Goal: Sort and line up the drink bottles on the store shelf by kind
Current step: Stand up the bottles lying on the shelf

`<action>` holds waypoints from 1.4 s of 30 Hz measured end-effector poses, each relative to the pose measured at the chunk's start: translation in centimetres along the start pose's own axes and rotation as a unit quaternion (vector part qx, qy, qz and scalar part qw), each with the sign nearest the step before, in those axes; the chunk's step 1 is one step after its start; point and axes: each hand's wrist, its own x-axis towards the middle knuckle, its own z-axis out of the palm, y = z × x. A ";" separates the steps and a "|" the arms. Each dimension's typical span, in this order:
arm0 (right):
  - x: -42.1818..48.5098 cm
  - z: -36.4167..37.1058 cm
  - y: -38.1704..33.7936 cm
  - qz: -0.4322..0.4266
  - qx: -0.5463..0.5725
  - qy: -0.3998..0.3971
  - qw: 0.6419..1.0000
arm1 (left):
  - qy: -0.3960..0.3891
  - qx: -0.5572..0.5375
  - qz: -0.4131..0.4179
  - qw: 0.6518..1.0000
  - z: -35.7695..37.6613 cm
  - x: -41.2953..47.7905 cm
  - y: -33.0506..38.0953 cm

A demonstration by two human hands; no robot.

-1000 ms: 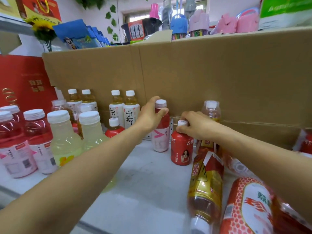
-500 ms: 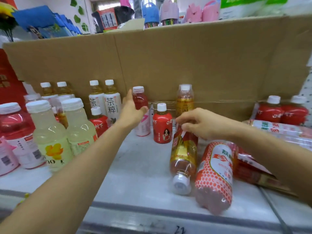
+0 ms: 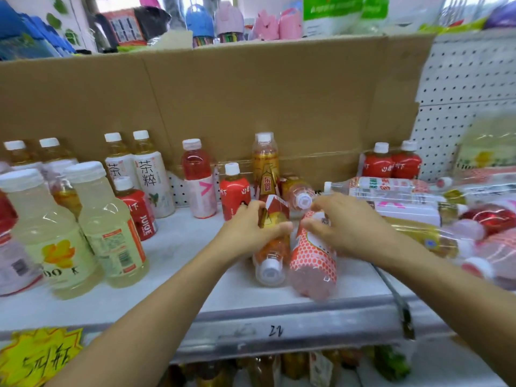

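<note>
On the shelf (image 3: 181,247), left hand (image 3: 245,233) grips lying amber-drink bottle (image 3: 272,250).

Cardboard sheet (image 3: 251,93) spans the far side. Perforated white panel (image 3: 469,88) stands far right. Yellow price tag (image 3: 39,356) hangs near left.

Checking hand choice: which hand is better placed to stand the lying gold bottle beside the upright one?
Left. The left hand grips the lying gold bottle, near the upright gold bottle; the right hand curls over the dotted pink bottle.
</note>
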 end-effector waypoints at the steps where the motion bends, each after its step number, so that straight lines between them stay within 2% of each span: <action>1: -0.3 0.1 -0.6 0.023 -0.016 -0.020 0.999 | -0.015 0.013 -0.021 1.000 0.1 0.1 0.4; 3: -0.7 0.1 -1.7 0.063 -0.036 -0.047 0.996 | -0.033 0.026 -0.053 0.998 0.1 0.3 0.9; 7: -1.2 -0.3 -2.8 0.084 -0.047 -0.070 0.993 | -0.047 0.000 -0.100 0.994 -1.1 -0.6 0.0; 11: -0.6 0.1 -2.7 0.138 0.063 -0.121 0.981 | -0.031 0.042 -0.120 0.991 -3.5 -2.7 -2.3; 15: 0.8 1.1 -3.0 0.163 0.143 -0.154 0.964 | -0.057 0.056 -0.129 0.988 -4.8 -4.6 -4.0; 18: 1.3 1.5 -2.8 0.214 0.252 -0.177 0.927 | -0.027 0.056 -0.117 0.991 -4.8 -5.4 -4.8; 22: 0.4 1.6 -2.3 0.245 0.387 -0.147 0.877 | 0.038 0.005 -0.101 0.994 -5.0 -6.4 -5.7; 25: -0.2 2.2 -1.8 0.205 0.475 -0.100 0.850 | 0.100 -0.048 -0.076 0.991 -5.8 -6.9 -6.2; 29: -0.7 2.7 -2.6 0.123 0.551 0.007 0.825 | 0.176 -0.067 -0.044 0.981 -7.0 -7.1 -5.6; 32: -0.6 3.0 -3.2 0.091 0.550 0.058 0.828 | 0.214 -0.079 -0.018 0.973 -7.6 -6.9 -5.0; 35: -0.6 3.5 -3.3 0.073 0.538 0.073 0.836 | 0.247 -0.091 0.008 0.965 -8.4 -6.8 -4.0; 39: -0.5 3.5 -3.7 0.058 0.502 0.046 0.862 | 0.255 -0.073 0.047 0.963 -9.8 -5.9 -2.4; 42: -0.5 3.1 -3.8 0.060 0.470 0.016 0.881 | 0.231 -0.044 0.060 0.970 -10.7 -4.9 -2.0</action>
